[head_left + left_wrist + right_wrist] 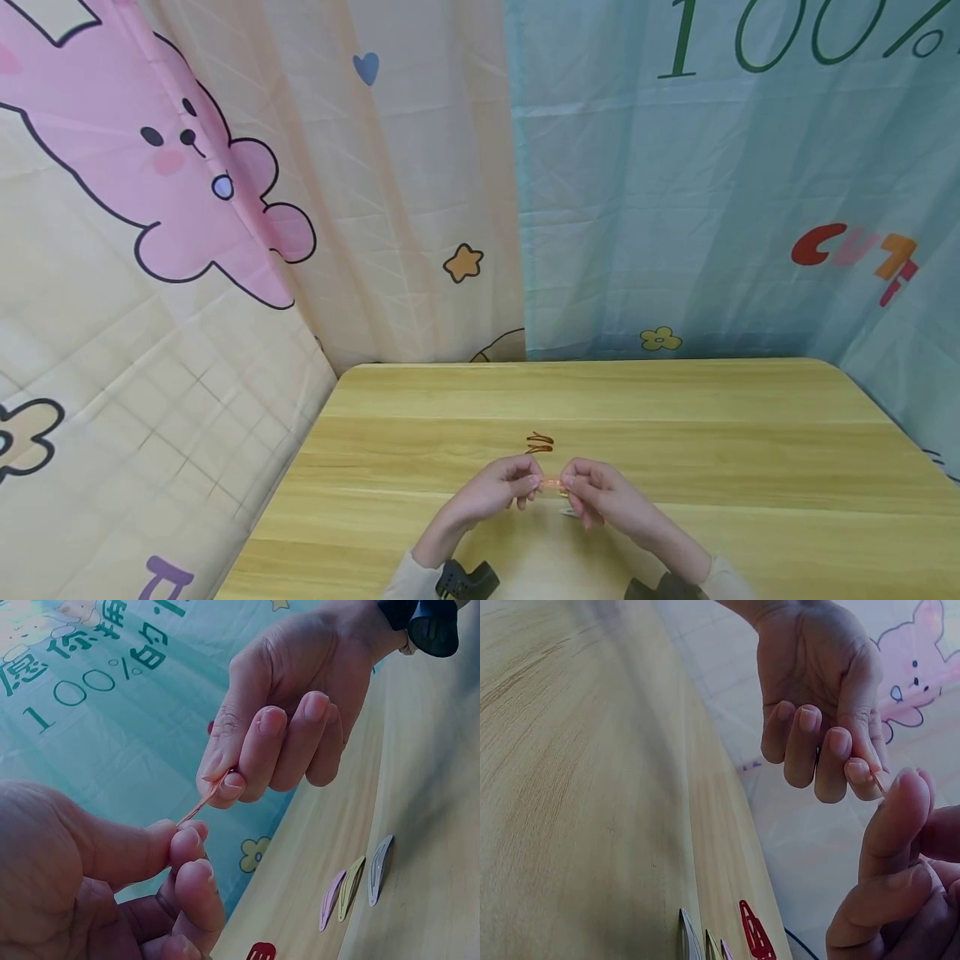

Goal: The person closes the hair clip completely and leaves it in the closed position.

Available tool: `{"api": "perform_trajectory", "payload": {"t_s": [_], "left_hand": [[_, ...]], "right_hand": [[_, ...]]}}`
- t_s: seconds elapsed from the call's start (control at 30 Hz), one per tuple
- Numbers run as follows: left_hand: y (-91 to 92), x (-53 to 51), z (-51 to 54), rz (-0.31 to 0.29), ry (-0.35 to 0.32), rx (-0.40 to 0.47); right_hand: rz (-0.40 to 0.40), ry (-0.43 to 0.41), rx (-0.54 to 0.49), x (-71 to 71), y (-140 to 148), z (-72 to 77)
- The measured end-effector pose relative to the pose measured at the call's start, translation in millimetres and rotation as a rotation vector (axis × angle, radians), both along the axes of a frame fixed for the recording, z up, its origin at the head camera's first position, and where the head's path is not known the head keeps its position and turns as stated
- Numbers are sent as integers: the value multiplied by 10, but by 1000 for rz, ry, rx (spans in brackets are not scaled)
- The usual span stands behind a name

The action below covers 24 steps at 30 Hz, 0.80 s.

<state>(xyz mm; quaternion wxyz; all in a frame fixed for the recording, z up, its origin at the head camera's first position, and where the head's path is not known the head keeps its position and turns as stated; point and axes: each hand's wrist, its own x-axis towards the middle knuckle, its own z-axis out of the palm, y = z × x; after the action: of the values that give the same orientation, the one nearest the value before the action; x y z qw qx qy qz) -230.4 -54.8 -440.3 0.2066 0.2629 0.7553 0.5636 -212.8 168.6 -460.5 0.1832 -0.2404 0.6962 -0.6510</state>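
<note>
An orange hair snap clip [551, 483] is stretched between my two hands over the table. My left hand [497, 490] pinches one end between thumb and index finger. The other end is pinched the same way by my right hand [611, 500]. Seen edge-on in the left wrist view, the orange clip [201, 806] looks like a thin strip, its ends hidden under the fingertips. Below the hands on the table lie a pink clip [331, 901], a yellow clip [350, 889] and a silver clip [379, 870], side by side.
Red-brown clips [540, 443] lie on the wooden table [675, 433] just beyond my hands. A red clip [757, 930] shows its slotted shape in the right wrist view. Printed curtains [420, 167] hang behind the table's far edge and along its left side.
</note>
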Motion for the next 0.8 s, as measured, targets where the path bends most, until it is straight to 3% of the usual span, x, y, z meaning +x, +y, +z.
{"api": "perform_trajectory", "payload": {"t_s": [0.27,0.8], "left_hand": [[22,2,5,19,-23,4],[10,-5,-3,-2,-43,17]], "right_hand": [[10,2,-14,-2,12,-11],[38,21,-65,0,15,-1]]}}
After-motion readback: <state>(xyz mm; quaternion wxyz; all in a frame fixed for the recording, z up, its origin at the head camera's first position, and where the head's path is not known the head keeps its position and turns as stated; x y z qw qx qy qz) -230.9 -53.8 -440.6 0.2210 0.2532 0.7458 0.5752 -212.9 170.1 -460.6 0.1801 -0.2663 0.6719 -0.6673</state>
